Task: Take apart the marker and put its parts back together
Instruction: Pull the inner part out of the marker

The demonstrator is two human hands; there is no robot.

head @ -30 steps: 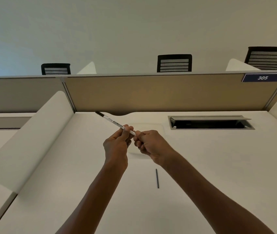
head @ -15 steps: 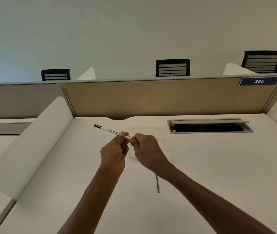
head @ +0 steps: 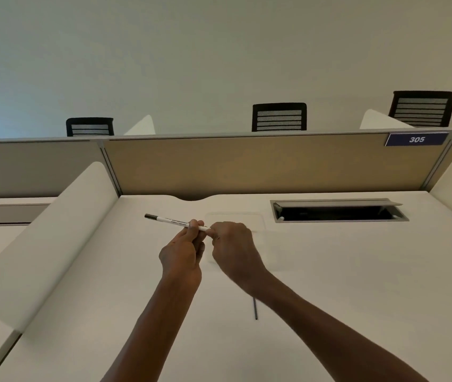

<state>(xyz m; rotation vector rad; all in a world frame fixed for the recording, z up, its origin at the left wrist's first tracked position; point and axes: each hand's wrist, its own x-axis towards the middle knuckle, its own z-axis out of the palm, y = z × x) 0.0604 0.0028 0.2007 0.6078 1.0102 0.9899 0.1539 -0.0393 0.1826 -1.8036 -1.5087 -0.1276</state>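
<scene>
A thin white marker barrel (head: 171,220) with a dark tip at its far left end is held over the white desk (head: 329,271). My left hand (head: 183,252) pinches the barrel near its right end. My right hand (head: 233,249) has its fingers closed at that same right end, touching it; what it holds there is hidden. A thin dark rod (head: 255,308), a separate marker part, lies on the desk below my right forearm, its upper end hidden by the arm.
A tan divider panel (head: 246,166) closes the desk's far side, with rounded white side screens (head: 42,238) left and right. An open cable hatch (head: 337,212) sits at the back right. Black chair backs show beyond the divider.
The marker has tilted flatter and its tip has dropped toward the desk. My right hand has closed in on the barrel's right end, and its forearm now covers the top of the rod.
</scene>
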